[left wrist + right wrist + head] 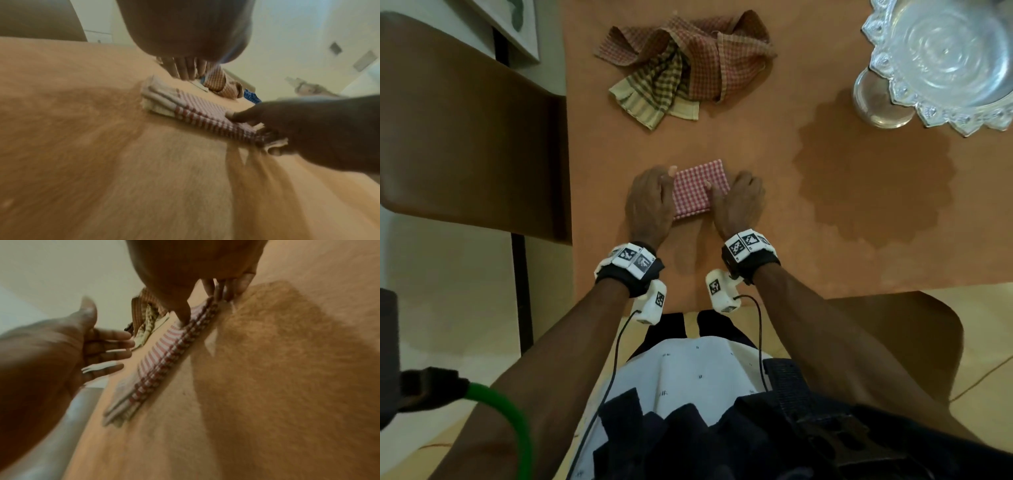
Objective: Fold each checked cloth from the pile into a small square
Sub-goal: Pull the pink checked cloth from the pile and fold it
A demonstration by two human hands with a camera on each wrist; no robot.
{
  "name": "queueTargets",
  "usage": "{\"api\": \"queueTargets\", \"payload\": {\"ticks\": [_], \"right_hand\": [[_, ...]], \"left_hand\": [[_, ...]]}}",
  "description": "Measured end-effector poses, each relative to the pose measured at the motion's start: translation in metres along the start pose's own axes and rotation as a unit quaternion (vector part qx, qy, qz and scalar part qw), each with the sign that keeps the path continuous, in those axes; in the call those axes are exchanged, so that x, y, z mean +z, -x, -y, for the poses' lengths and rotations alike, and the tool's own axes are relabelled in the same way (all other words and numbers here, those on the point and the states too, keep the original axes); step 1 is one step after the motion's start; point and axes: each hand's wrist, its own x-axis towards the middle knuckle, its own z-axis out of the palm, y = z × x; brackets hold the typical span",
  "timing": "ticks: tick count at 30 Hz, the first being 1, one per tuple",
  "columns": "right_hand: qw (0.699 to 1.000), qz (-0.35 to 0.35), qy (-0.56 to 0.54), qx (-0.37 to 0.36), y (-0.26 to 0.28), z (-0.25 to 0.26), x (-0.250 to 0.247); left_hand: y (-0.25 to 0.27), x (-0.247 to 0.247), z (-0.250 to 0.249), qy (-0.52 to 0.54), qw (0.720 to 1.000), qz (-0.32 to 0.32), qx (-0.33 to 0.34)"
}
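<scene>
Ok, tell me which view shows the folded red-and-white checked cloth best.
The head view: the folded red-and-white checked cloth shows whole from above, a square between both hands. The left wrist view and right wrist view show only its blurred, stacked edges.

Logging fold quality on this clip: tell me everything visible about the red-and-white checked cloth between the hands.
The red-and-white checked cloth is woven gingham, folded into a small, slightly skewed square of several stacked layers with plain pale hems showing at one edge. It lies flat on the orange table, nearer the person than the unfolded pile. The left hand rests open at its left edge; the right hand holds its right edge, thumb on top and fingers at the side.
</scene>
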Motion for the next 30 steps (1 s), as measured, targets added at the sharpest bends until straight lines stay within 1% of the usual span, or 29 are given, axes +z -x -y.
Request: {"api": "queueTargets", "payload": {"ticks": [1,2,4,5,7,8,9,11,14,15,17,22,26,29,30], "right_hand": [[1.000,0.018,-0.015,0.015,-0.001,0.003,-0.004],[0.999,0.039,-0.020,0.024,-0.003,0.004,-0.007],[0.995,0.077,-0.048,0.044,-0.008,0.011,-0.015],[0.992,0.091,-0.066,0.055,-0.010,0.015,-0.018],[0.990,0.091,-0.095,0.049,-0.009,0.023,-0.025],[0.990,0.091,-0.103,0.033,-0.005,0.030,-0.026],[0.992,0.076,-0.104,-0.001,0.000,0.036,-0.026],[0.990,0.053,-0.080,-0.102,0.015,0.051,-0.021],[0.965,0.032,-0.048,-0.256,0.041,0.072,-0.013],[0.955,0.025,-0.036,-0.292,0.047,0.075,-0.005],[0.942,0.024,-0.029,-0.333,0.058,0.077,0.010],[0.931,0.063,-0.031,-0.359,0.072,0.071,0.032],[0.918,0.100,-0.006,-0.384,0.075,0.065,0.039],[0.915,0.125,-0.010,-0.383,0.072,0.063,0.042],[0.913,0.123,-0.007,-0.389,0.071,0.063,0.042]], "left_hand": [[-0.007,-0.004,-0.005,0.033,0.999,-0.003,-0.026],[-0.013,-0.008,-0.008,0.067,0.995,0.020,-0.066],[-0.025,-0.011,-0.009,0.150,0.971,0.092,-0.165],[-0.030,-0.014,-0.008,0.161,0.958,0.131,-0.197],[-0.038,-0.018,-0.007,0.165,0.938,0.199,-0.229],[-0.041,-0.021,-0.006,0.166,0.929,0.230,-0.236],[-0.044,-0.024,-0.004,0.168,0.921,0.256,-0.241],[-0.051,-0.031,0.001,0.162,0.913,0.282,-0.246],[-0.057,-0.043,0.012,0.143,0.922,0.259,-0.249],[-0.058,-0.045,0.018,0.148,0.922,0.250,-0.255],[-0.058,-0.049,0.032,0.160,0.925,0.235,-0.254],[-0.053,-0.049,0.049,0.123,0.946,0.192,-0.233],[-0.047,-0.047,0.056,0.049,0.965,0.161,-0.201],[-0.042,-0.046,0.057,0.018,0.972,0.149,-0.180],[-0.042,-0.046,0.056,0.010,0.975,0.143,-0.170]]}}
